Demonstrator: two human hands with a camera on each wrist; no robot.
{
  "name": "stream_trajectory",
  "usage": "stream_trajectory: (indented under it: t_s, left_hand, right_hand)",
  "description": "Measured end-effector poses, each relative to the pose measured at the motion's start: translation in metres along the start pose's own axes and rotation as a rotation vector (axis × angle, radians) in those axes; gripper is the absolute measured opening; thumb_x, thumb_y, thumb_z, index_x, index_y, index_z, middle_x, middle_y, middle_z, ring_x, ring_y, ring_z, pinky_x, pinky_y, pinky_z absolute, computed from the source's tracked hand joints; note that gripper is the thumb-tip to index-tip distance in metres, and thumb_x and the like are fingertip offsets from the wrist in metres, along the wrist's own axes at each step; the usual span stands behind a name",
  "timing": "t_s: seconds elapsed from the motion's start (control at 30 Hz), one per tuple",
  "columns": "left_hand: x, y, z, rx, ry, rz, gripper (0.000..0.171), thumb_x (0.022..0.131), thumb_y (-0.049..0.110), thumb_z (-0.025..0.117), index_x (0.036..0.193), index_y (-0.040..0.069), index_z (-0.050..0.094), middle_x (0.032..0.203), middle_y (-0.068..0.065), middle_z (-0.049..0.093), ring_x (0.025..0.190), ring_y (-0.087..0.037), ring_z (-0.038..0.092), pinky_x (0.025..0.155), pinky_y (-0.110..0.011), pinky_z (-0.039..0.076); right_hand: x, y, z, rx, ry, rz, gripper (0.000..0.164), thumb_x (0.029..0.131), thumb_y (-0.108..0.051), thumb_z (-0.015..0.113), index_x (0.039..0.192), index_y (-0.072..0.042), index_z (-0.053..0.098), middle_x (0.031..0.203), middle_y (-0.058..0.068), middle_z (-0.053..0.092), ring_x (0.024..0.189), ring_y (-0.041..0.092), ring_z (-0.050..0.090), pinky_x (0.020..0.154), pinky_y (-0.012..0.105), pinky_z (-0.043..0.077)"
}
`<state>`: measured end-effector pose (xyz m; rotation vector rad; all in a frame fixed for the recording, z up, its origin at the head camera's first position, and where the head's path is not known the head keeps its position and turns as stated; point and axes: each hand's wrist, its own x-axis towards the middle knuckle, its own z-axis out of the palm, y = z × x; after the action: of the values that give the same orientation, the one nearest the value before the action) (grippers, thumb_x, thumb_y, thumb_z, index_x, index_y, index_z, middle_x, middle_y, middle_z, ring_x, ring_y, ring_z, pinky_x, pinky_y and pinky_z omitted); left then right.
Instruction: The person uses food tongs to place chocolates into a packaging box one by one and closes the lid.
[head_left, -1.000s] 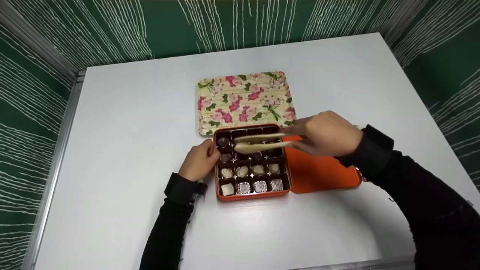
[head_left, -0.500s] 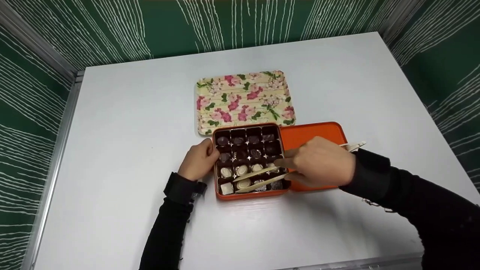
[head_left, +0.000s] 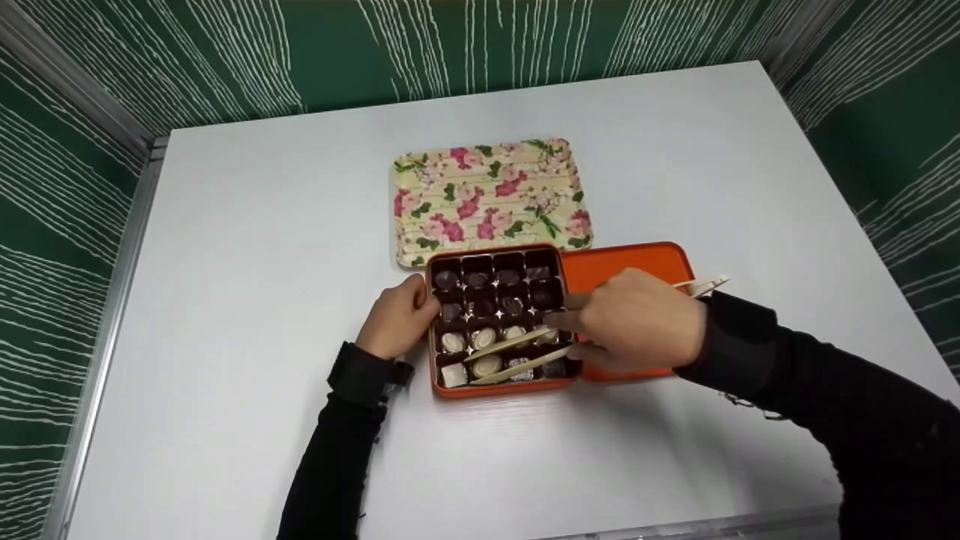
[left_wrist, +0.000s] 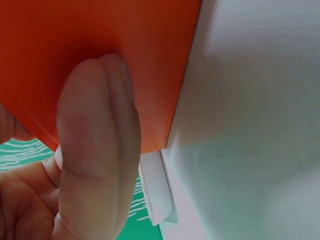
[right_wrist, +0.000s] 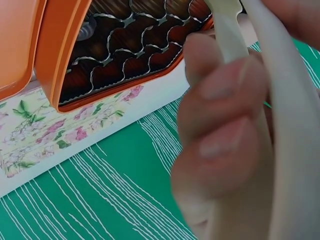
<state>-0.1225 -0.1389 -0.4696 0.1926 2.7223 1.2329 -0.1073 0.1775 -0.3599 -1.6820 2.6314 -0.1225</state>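
An orange chocolate box with a dark divided insert lies on the white table. My left hand grips its left wall; fingers press the orange side in the left wrist view. My right hand holds pale tongs, also large in the right wrist view. Their tips stand apart on either side of a round cream chocolate in the front row's second cell; whether they touch it I cannot tell. Dark chocolates fill the back rows. A white square chocolate occupies the front left cell.
Behind the box lies a floral tray, its front edge against or under the box's back. An orange lid lies to the right, partly under my right hand. Green walls with white streaks enclose the table.
The tongs have come from over the back rows down to the front row and their tips now stand around a cream chocolate in its second cell. My left hand keeps its place.
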Motion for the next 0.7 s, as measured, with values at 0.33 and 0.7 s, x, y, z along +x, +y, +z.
stream_trajectory:
  t_s: [0.33,0.7]
  left_hand:
    - [0.001,0.000,0.000,0.018,0.001,-0.007,0.019,0.094,0.014,0.056,0.078,0.014,0.044,0.066,0.002,0.042,0.059,-0.018,0.045,0.059,-0.031,0.034]
    - [0.000,0.000,0.000,0.015,-0.016,-0.012,0.018,0.093,0.015,0.056,0.079,0.015,0.045,0.066,0.003,0.043,0.060,-0.017,0.045,0.058,-0.032,0.035]
  right_hand:
    - [-0.002,0.008,-0.004,0.079,-0.015,0.005,0.035,0.089,-0.025,0.078,0.121,-0.011,0.075,0.094,0.004,0.074,0.043,0.005,0.021,0.045,0.024,0.015]
    - [-0.013,0.088,-0.012,0.081,0.101,0.392,0.041,0.093,-0.020,0.074,0.129,-0.003,0.069,0.080,0.008,0.062,0.056,0.017,0.053,0.053,0.038,0.041]
